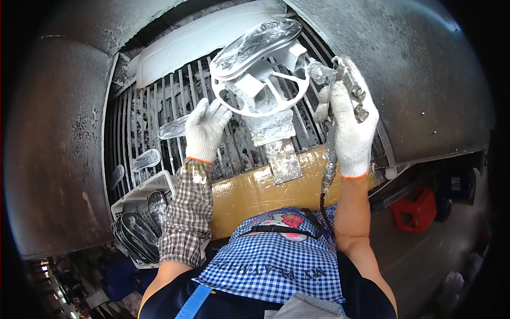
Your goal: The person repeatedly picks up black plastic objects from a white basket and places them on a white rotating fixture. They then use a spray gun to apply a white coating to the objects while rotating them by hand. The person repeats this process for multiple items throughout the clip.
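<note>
A white, paint-crusted spoked wheel [265,113] stands on a coated post above a slatted grate. On its blocks lies a shoe sole [258,45] with clear, shiny film over its top. My left hand [206,130], in a white knit glove, is at the wheel's near left rim, fingers stretched out and fingertips at or just beside it. My right hand [353,119], gloved too, is closed around a spray gun [330,114] right of the wheel. Its nozzle end points toward the wheel, and a hose runs down from the handle.
Film-covered soles [146,159] lie on the grate [183,87] at left. A white plastic basket [146,186] holds dark soles by my left forearm. Stained metal walls [58,143] flank both sides. Brown taped cardboard [244,196] covers the front edge; a red object [414,210] sits lower right.
</note>
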`<control>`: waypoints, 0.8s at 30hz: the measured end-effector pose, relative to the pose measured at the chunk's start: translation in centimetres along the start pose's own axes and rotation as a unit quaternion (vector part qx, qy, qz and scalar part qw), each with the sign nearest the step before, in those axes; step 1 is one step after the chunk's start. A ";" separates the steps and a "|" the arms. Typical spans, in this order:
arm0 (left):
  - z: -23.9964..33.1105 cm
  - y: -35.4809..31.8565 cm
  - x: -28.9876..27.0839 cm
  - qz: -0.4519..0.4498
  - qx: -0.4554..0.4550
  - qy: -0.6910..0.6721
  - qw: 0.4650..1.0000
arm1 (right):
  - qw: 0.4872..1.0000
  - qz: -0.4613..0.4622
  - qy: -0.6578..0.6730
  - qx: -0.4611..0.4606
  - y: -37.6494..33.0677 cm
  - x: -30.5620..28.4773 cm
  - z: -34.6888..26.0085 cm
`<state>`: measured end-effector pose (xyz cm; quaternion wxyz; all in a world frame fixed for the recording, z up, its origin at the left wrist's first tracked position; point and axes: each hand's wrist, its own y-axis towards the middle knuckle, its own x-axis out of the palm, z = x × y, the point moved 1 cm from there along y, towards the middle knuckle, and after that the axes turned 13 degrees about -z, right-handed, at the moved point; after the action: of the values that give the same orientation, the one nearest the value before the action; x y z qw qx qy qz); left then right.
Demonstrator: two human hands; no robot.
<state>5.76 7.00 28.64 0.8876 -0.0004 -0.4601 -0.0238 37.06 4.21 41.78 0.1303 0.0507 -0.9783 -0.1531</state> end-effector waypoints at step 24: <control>-5.4 -2.5 2.9 0.008 -0.051 -0.058 0.997 | 0.999 -0.027 0.013 0.028 0.4 2.1 0.4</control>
<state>11.68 4.30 27.83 0.8584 -0.0507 -0.5088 -0.0406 34.94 4.43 42.07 0.1370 0.0828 -0.9787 -0.1285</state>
